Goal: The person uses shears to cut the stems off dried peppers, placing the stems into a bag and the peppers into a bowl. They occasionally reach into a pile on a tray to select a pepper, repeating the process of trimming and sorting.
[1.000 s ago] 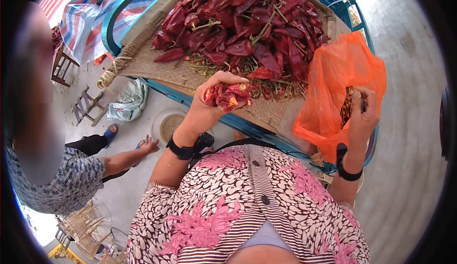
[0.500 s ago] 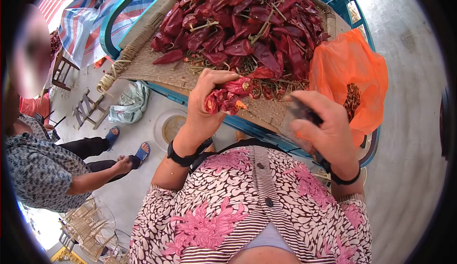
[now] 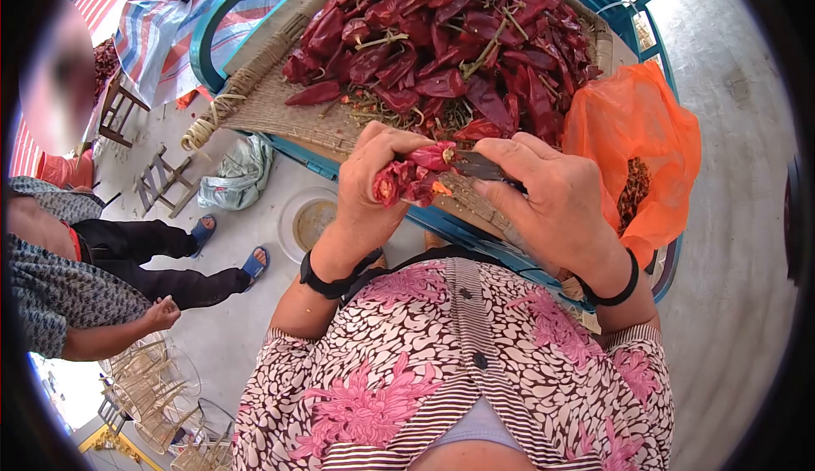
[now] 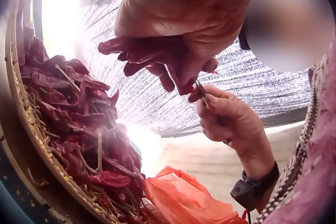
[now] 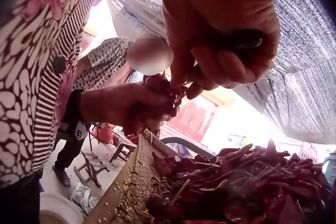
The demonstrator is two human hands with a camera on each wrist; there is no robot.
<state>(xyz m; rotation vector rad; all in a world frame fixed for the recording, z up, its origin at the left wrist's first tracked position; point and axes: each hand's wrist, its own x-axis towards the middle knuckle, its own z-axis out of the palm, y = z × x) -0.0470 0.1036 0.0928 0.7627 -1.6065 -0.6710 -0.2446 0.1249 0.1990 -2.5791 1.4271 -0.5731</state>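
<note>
My left hand grips a small bunch of dried red peppers, their stem ends facing my right hand. In my right hand is a dark-handled blade, its tip against the top pepper's stem end. The left wrist view shows the peppers hanging below the left hand, with the metal blade in the right hand touching one end. In the right wrist view the right fingers meet the bunch, and part of the tool is hidden in the palm.
A large heap of dried red peppers lies on a woven mat over a teal frame. An orange bag with dark scraps stands at the right. Another person, a basin, a pale bag and a small stool are at the left.
My right hand has come from the orange bag across to the peppers, bringing the blade to a stem end. The left hand still grips the bunch. The other person has shifted, lowering an arm.
</note>
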